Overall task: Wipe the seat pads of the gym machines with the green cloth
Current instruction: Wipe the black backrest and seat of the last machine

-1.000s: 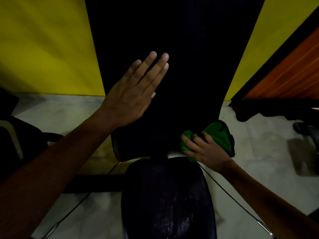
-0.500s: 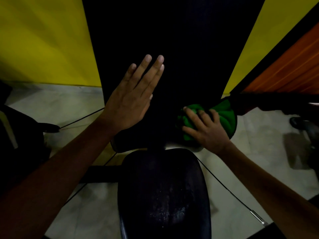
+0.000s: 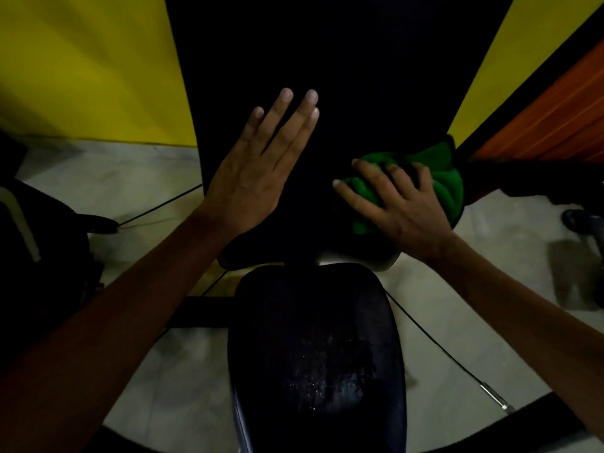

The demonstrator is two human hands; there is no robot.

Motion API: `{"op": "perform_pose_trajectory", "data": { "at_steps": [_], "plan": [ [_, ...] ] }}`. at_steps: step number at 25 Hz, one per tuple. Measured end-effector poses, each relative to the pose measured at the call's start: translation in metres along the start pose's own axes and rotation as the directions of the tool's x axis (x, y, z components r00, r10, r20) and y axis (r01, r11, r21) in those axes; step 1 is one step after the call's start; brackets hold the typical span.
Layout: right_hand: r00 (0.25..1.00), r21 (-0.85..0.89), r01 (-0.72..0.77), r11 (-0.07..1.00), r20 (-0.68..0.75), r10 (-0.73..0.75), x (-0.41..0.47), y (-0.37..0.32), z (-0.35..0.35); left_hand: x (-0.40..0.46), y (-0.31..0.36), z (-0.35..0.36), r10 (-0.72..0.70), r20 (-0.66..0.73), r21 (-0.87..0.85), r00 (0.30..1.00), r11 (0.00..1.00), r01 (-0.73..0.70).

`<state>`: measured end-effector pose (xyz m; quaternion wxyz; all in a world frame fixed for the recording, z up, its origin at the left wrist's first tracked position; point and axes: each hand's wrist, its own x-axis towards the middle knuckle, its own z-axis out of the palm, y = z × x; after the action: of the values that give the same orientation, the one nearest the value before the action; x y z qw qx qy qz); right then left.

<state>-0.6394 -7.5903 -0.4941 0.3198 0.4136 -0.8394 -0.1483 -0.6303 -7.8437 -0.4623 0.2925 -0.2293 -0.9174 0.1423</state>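
Note:
A black back pad [image 3: 343,76] rises in front of me, with a black seat pad [image 3: 317,351] below it, speckled with droplets. My left hand [image 3: 258,171] lies flat against the left side of the back pad, fingers straight and together. My right hand [image 3: 398,204] presses the bunched green cloth [image 3: 444,178] against the lower right part of the back pad, fingers spread over it. Part of the cloth is hidden under that hand.
Yellow wall panels [image 3: 88,67] flank the pad, with an orange panel [image 3: 555,119] at the right. Thin black cables [image 3: 434,344] run across the pale tiled floor [image 3: 510,256]. Dark machine parts [image 3: 42,243] stand at the left edge.
My right hand has slid the green cloth upward from the bottom edge of the back pad. My left hand stays flat on the pad.

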Motion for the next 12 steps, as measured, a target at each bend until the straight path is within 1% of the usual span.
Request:
{"op": "perform_pose_trajectory", "data": {
  "at_steps": [1,2,5,7,8,9,10,11,12],
  "plan": [
    [1.000,0.004,0.000,1.000,-0.020,0.000,0.000,-0.006,0.001,-0.001,-0.001,0.001,-0.005,0.003,-0.009,1.000,1.000,0.005],
    [0.999,0.022,0.045,0.999,-0.020,-0.044,-0.003,-0.013,0.004,-0.001,0.000,0.001,-0.005,0.005,-0.017,1.000,1.000,0.005],
    [0.962,0.018,0.267,0.964,0.052,-0.267,-0.015,-0.038,0.024,0.000,0.000,0.002,0.015,0.005,-0.060,1.000,0.998,-0.015],
    [0.919,0.020,0.384,0.923,0.084,-0.384,-0.017,-0.047,0.032,-0.001,-0.005,0.003,0.058,-0.029,-0.014,0.998,0.998,-0.058],
    [0.912,0.039,0.406,0.913,0.050,-0.407,-0.014,-0.049,0.032,-0.002,-0.012,0.003,0.088,-0.044,0.036,0.995,0.996,-0.087],
    [0.913,0.067,0.403,0.913,0.032,-0.406,-0.008,-0.046,0.026,-0.002,-0.022,0.003,0.125,-0.053,0.072,0.991,0.990,-0.122],
    [0.932,0.084,0.360,0.929,0.011,-0.362,0.003,-0.041,0.019,-0.001,-0.033,0.002,0.164,-0.060,0.078,0.985,0.984,-0.159],
    [0.967,0.063,0.255,0.965,-0.026,-0.254,0.016,-0.031,0.011,0.001,-0.045,-0.001,0.188,-0.072,0.062,0.979,0.981,-0.184],
    [0.990,0.034,0.113,0.993,-0.086,-0.109,0.028,-0.021,0.007,0.005,-0.056,-0.003,0.200,-0.085,0.042,0.976,0.979,-0.197]
  ]
}}
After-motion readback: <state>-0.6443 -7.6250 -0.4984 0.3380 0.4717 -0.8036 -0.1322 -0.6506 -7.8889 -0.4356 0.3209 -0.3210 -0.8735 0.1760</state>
